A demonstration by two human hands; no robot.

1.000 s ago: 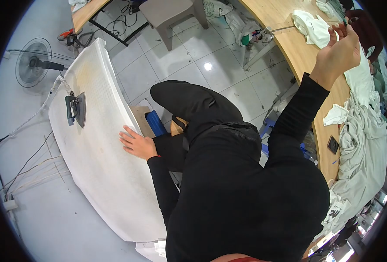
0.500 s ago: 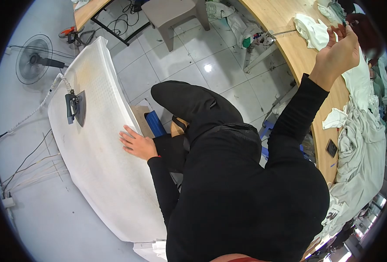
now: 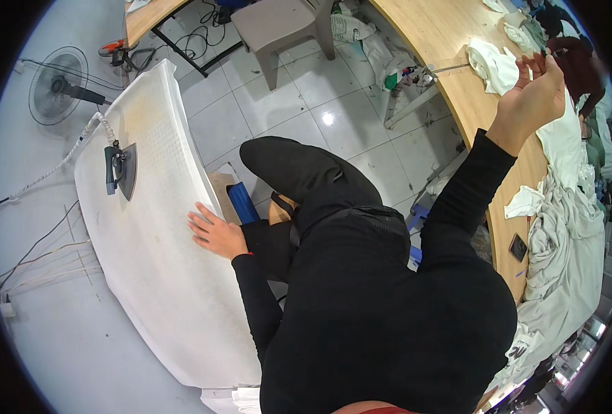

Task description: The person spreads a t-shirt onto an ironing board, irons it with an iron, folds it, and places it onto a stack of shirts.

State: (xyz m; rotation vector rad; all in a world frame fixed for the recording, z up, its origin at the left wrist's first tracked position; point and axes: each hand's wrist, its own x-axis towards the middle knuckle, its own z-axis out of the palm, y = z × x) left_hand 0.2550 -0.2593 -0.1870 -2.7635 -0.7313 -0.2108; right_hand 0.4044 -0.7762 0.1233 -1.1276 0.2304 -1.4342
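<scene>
the left hand [image 3: 218, 231] lies palm down on the near edge of the white padded board [image 3: 161, 234], its fingers open and spread. the right hand [image 3: 531, 102] is raised well apart from it, above the desk [image 3: 461, 90], with its fingers curled; whether they pinch anything, i cannot tell. the iron [image 3: 122, 171] is on the board, beyond the left hand and not touching it. a wrapped hose [image 3: 68, 159] runs from the iron over the board's far edge, near the fan [image 3: 57, 86] by the wall. cables [image 3: 37, 252] hang along that wall.

the person's legs [image 3: 306, 165] fill part of the gap between board and desk, with a blue box-like thing [image 3: 242, 203] right beside the board. farther out, a grey chair [image 3: 275, 27] and plastic bags [image 3: 378, 55] take up floor space. on the desk, white cloth [image 3: 491, 65] lies near the right hand; a small white piece [image 3: 524, 202], a phone [image 3: 518, 247] and a long heap of pale grey fabric [image 3: 565, 248] are nearer the body. past the desk is another person [image 3: 578, 69] in dark red.
</scene>
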